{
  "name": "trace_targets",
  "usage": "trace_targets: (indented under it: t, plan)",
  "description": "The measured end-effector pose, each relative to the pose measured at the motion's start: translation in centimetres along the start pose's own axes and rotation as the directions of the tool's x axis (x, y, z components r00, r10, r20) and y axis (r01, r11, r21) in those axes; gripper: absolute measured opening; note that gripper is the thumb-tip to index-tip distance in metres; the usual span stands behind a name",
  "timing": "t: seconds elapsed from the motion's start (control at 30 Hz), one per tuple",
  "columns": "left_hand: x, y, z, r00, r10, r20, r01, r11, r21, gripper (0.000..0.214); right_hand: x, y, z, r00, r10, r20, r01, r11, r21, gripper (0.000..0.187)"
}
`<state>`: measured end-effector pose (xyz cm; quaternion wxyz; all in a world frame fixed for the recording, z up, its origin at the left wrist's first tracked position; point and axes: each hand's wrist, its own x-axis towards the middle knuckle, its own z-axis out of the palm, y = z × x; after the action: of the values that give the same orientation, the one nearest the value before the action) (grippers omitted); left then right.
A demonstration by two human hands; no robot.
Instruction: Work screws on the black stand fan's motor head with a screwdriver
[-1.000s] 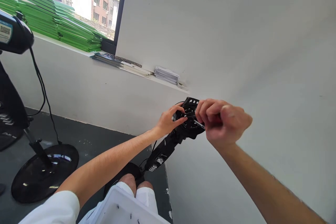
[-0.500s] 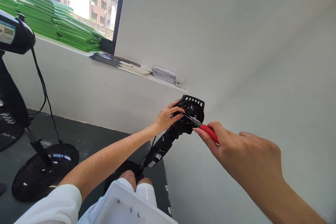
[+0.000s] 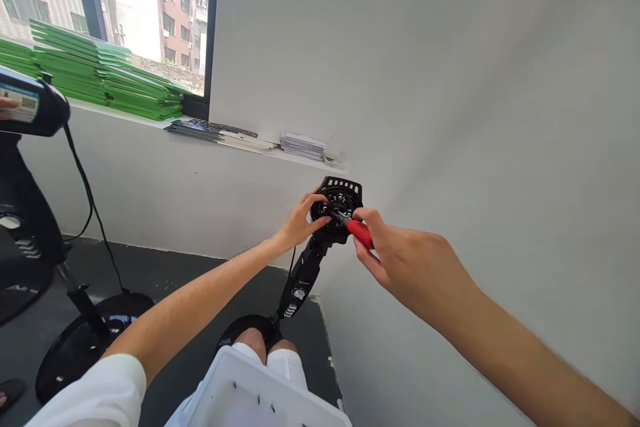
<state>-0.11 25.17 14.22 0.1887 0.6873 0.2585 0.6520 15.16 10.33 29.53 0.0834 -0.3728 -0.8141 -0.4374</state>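
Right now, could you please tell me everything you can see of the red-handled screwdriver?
The screwdriver has a glossy red handle, plastic by its look, and a slim dark metal shaft. The right hand grips the handle, hiding its rear end. It points up and left, its tip against the middle of the black fan motor housing, which the left hand steadies from the other side.

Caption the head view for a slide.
Left hand steadies a black fan motor housing while the right hand applies a red-handled screwdriver to it.
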Motion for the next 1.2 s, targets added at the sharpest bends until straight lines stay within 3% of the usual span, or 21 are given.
trace_targets:
  t: [0.13, 0.3, 0.47, 0.63, 0.8, 0.97, 1.13, 1.2]
  plan:
    - [-0.4, -0.3, 0.4, 0.997, 0.069, -0.018, -0.067, 0.992, 0.111, 0.019, -0.4, -0.1, 0.1, 0.993, 0.122, -0.004, -0.121, 0.984, -0.129, 0.054]
    - [-1.3, -0.7, 0.9, 0.980, 0.168, -0.105, -0.138, 0.960, 0.245, 0.023, -1.1, -0.2, 0.6, 0.999, 0.039, 0.027, -0.040, 0.998, 0.038, 0.038]
    - [-1.4, -1.0, 0.9, 0.958, 0.268, -0.098, -0.229, 0.927, 0.298, 0.022, -1.4, -0.3, 0.9, 0.989, 0.130, -0.076, -0.138, 0.984, -0.111, 0.051]
    - [0.0, -0.9, -0.2, 0.921, 0.369, -0.123, -0.296, 0.870, 0.395, 0.018, -0.9, -0.7, 0.8, 0.987, 0.147, 0.069, -0.155, 0.979, 0.129, 0.034]
    - [0.9, -0.7, -1.7, 0.896, 0.442, -0.031, -0.381, 0.804, 0.457, 0.016, -0.1, -0.9, 0.3, 0.964, 0.257, 0.069, -0.257, 0.966, -0.014, 0.059]
    - [0.0, -0.9, -1.9, 0.890, 0.457, -0.004, -0.406, 0.795, 0.450, 0.020, 0.6, -0.8, -0.3, 0.977, 0.133, 0.167, -0.163, 0.970, 0.178, 0.033]
    - [-0.4, -1.1, -1.4, 0.886, 0.463, -0.003, -0.415, 0.797, 0.439, 0.022, 0.6, -0.2, -0.5, 0.950, 0.277, 0.143, -0.272, 0.961, -0.052, 0.054]
    - [-0.2, -1.0, -1.4, 0.884, 0.468, 0.001, -0.419, 0.790, 0.448, 0.020, 0.6, 0.0, -0.5, 0.951, 0.256, 0.176, -0.259, 0.966, -0.004, 0.049]
